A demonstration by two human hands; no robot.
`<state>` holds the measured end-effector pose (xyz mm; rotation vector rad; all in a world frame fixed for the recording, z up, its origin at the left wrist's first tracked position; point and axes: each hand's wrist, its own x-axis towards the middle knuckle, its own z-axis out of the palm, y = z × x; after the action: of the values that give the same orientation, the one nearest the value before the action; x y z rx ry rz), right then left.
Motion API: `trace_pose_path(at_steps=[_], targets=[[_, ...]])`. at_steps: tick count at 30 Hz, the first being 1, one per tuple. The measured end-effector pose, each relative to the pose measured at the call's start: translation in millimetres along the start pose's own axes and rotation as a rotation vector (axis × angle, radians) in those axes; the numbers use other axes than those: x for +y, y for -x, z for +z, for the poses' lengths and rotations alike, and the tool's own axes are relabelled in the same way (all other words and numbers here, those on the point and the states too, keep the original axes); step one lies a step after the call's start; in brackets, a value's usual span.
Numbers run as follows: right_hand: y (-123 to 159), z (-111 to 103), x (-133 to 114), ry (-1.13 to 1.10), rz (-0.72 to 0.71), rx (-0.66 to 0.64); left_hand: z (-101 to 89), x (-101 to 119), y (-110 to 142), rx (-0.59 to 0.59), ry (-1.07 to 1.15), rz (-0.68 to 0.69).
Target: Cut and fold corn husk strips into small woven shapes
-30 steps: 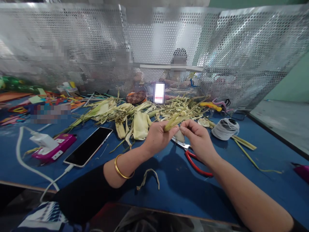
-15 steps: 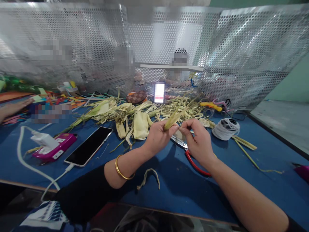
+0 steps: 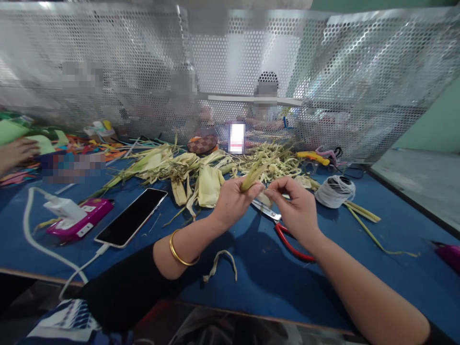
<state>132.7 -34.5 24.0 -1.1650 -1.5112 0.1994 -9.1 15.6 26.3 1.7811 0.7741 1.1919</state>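
Note:
My left hand [image 3: 233,199] is closed around a bundle of dried corn husk [image 3: 254,176], whose pale green strips stick up past the thumb. Close beside it, my right hand [image 3: 293,203] pinches with thumb and forefinger near the base of the bundle; what lies between those fingertips is too small to make out. Under the hands lie scissors [image 3: 293,244] with red handles, their blades partly hidden. A heap of corn husks [image 3: 210,187] spreads behind my left hand. To the right of my right hand stands a spool of white string [image 3: 335,191].
A phone [image 3: 132,218] on a cable lies left, beside a magenta power strip [image 3: 81,220]. One loose husk strip [image 3: 223,263] rests near the front edge. A perforated metal screen [image 3: 143,96] closes off the back. Another person's hand [image 3: 17,153] is at far left among coloured strips.
My hands stay close together, with only slight finger movement at the husk bundle. At far left, the other person's hand has drawn back and a green sheet shows there.

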Motion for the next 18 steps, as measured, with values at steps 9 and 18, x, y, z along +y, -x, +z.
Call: trace_pose_path(at_steps=[9, 18], targets=[[-3.3, 3.2, 1.3, -0.314, 0.305, -0.085, -3.2, 1.9, -2.7, 0.071, 0.084, -0.028], [-4.7, -0.2, -5.2, -0.424, 0.299, 0.120, -2.1, 10.7, -1.3, -0.083, 0.103, 0.058]])
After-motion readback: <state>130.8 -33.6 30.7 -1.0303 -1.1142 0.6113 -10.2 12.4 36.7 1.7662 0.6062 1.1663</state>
